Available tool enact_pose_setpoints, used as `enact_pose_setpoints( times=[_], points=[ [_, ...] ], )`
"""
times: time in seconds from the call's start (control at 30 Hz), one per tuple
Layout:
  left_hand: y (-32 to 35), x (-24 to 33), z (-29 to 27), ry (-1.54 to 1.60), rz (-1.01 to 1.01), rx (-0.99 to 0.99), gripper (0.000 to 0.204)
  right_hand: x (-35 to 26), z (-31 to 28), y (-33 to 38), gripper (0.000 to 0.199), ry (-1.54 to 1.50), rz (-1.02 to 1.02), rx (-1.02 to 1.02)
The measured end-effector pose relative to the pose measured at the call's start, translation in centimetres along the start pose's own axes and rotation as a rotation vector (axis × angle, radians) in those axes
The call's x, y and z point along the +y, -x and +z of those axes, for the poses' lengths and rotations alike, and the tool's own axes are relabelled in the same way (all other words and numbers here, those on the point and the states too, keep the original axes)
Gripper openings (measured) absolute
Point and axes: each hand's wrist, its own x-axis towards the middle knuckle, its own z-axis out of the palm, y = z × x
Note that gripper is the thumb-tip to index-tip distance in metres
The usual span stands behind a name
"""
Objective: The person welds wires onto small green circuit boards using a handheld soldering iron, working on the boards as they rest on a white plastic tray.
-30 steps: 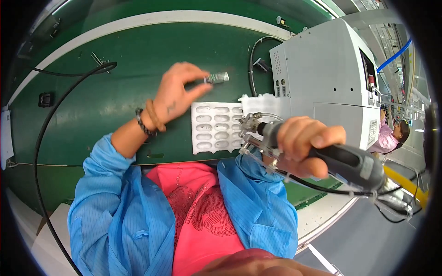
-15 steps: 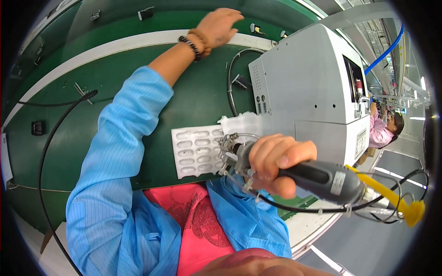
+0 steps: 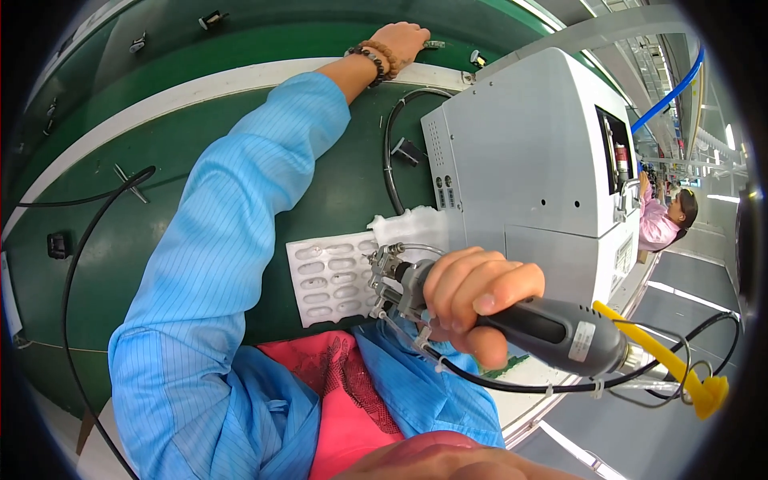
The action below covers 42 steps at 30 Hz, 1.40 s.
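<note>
Green worktop: left hand reaches far, fingers curled on a small part; right hand fingers wrapped round driver, tip just above white tray.

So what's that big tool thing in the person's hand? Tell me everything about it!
It is a handheld power tool with a thick dark grey barrel that looks like plastic, lying roughly level. Its silvery metal head, with small tubes, points left beside the white moulded tray. The right hand wraps around its front half. At the back, a yellow fitting sticks out and black cables loop away, fastened with thin white ties. What its tip touches cannot be told.
</note>
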Motion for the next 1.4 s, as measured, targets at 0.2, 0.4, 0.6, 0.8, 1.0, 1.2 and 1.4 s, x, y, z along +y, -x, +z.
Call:
enact_pose_setpoints(
  times=[0.2, 0.4, 0.6, 0.8, 1.0, 1.2, 1.4],
  points=[
    [6.4, 0.1, -5.4, 0.521, -0.162, 0.262, 0.025, 0.4, 0.5, 0.7, 0.045, -0.078, 0.000, 0.053],
    [18.9, 6.0, -15.6, 0.642, -0.200, 0.108, 0.022, -0.3, 1.2, 1.0, 0.045, 0.057, -0.013, -0.020],
    [29.6, 11.4, -19.5, 0.657, -0.315, -0.078, 0.020, -0.7, 0.8, 1.8, 0.054, -0.071, -0.008, -0.018],
    [32.4, 13.0, -18.4, 0.513, -0.177, 0.001, 0.021, -1.0, 3.2, 2.0, 0.056, 0.004, -0.009, 0.152],
    [32.1, 13.5, -17.4, 0.453, -0.084, 0.069, 0.025, -0.5, 1.5, 2.0, 0.048, 0.020, -0.010, -0.079],
    [32.9, 12.2, -18.0, 0.476, -0.050, 0.016, 0.025, 0.5, 1.6, 1.6, 0.049, 0.028, 0.000, -0.033],
    [34.2, 11.6, -18.2, 0.509, -0.033, 0.006, 0.027, 1.6, 1.4, 0.8, 0.050, -0.086, -0.002, -0.123]
  ],
)
